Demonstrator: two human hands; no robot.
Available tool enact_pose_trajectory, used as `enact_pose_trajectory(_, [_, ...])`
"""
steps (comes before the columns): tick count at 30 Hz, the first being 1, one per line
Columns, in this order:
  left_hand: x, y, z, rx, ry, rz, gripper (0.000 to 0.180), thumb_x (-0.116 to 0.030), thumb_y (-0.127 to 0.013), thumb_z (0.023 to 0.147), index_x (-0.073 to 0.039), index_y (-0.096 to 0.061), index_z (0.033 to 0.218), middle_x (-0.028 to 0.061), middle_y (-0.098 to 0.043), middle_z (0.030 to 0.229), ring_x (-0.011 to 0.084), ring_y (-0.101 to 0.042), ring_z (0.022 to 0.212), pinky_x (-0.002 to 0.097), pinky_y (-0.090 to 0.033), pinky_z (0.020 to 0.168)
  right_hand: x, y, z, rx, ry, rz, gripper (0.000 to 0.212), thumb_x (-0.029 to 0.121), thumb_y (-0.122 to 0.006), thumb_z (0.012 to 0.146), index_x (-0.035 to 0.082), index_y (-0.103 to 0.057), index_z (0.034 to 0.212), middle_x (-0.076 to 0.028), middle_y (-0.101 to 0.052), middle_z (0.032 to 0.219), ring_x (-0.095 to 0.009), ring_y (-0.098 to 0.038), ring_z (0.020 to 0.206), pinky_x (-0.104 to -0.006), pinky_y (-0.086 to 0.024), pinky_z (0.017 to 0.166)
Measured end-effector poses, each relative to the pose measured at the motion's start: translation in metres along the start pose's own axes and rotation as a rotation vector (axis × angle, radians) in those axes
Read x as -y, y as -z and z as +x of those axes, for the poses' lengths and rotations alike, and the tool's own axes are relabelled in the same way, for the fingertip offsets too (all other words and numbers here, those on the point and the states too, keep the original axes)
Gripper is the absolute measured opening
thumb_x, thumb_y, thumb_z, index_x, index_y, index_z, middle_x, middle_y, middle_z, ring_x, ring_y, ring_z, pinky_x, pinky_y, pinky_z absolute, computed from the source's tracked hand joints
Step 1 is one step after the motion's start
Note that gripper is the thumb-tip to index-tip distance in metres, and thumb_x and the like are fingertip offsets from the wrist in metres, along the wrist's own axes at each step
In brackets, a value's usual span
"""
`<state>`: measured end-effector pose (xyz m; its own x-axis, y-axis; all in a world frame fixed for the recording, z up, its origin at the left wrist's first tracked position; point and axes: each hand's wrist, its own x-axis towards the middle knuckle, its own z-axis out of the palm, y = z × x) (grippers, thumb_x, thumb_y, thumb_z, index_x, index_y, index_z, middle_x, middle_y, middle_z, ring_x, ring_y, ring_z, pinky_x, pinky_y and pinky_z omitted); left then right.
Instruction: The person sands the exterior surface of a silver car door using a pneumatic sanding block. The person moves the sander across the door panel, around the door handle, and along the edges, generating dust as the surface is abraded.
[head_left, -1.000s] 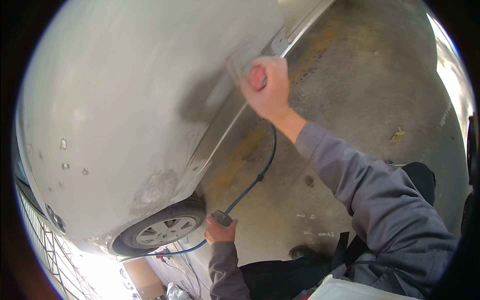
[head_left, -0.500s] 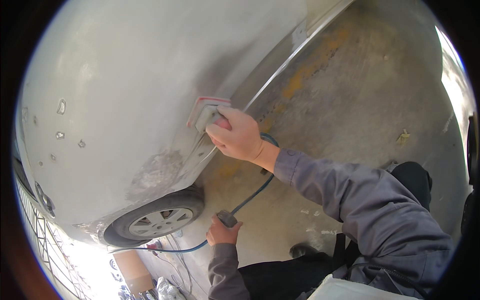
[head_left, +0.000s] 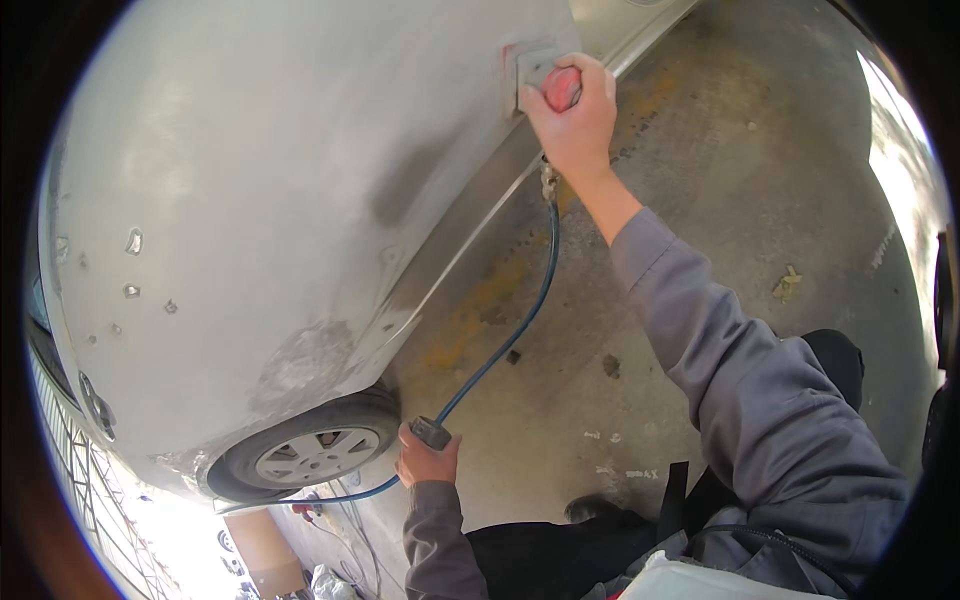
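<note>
My right hand (head_left: 580, 135) is wrapped round the red-topped head of an air sander (head_left: 563, 90). The sander's flat square pad lies against the lower side of the pale grey car body (head_left: 250, 200), close to the sill. A blue air hose (head_left: 550, 270) hangs from the sander's metal fitting and curves down to my left hand (head_left: 428, 463). My left hand is closed round a small dark grey block (head_left: 431, 432) near the wheel, with the hose running past it. Fingers partly hide what else the left hand grips.
Beside the left hand is the car's wheel (head_left: 318, 455). The body has a rough sanded patch (head_left: 305, 365) and several small bare spots. A cardboard box (head_left: 265, 550) and cables lie on the concrete floor (head_left: 720, 180) at lower left. My shoe (head_left: 592, 508) is near the bottom.
My right hand has slid the sander up and to the right along the car's lower side, drawing the hose straighter. My left hand has shifted slightly left with the block.
</note>
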<state>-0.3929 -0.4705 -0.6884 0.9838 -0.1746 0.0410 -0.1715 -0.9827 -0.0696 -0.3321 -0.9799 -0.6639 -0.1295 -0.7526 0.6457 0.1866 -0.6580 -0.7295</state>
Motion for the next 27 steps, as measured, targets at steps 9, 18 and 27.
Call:
enact_pose_trajectory(9, [0.006, -0.001, -0.002, 0.057, 0.005, 0.056, 0.103, -0.046, -0.097, 0.068, -0.002, -0.049, 0.147, 0.0268, -0.076, 0.117, 0.0460, -0.074, 0.109, 0.0553, -0.056, 0.096, 0.098, -0.013, -0.088, 0.196, 0.147, 0.083, 0.044, 0.009, -0.082, 0.074, 0.020, -0.066, 0.114, -0.009, -0.066, 0.107, -0.033, -0.067, 0.097, -0.0446, -0.058, 0.072])
enact_pose_trajectory(18, [0.003, -0.006, 0.001, 0.140, 0.020, 0.080, 0.099, -0.050, -0.095, 0.070, -0.002, -0.050, 0.143, 0.0232, -0.078, 0.107, 0.0440, -0.075, 0.102, 0.0538, -0.053, 0.094, 0.138, -0.015, -0.137, 0.573, 0.253, 0.102, 0.024, 0.008, -0.078, 0.076, 0.020, -0.071, 0.096, -0.009, -0.067, 0.104, -0.031, -0.068, 0.088, -0.0398, -0.056, 0.066])
enact_pose_trajectory(27, [0.003, -0.007, 0.002, 0.056, -0.008, 0.037, 0.098, -0.049, -0.095, 0.070, -0.003, -0.048, 0.143, 0.0227, -0.077, 0.107, 0.0439, -0.075, 0.102, 0.0554, -0.053, 0.094, 0.080, -0.016, -0.066, 0.192, 0.234, 0.116, 0.030, 0.009, -0.079, 0.077, 0.022, -0.069, 0.103, -0.008, -0.066, 0.098, -0.036, -0.063, 0.085, -0.0427, -0.054, 0.064])
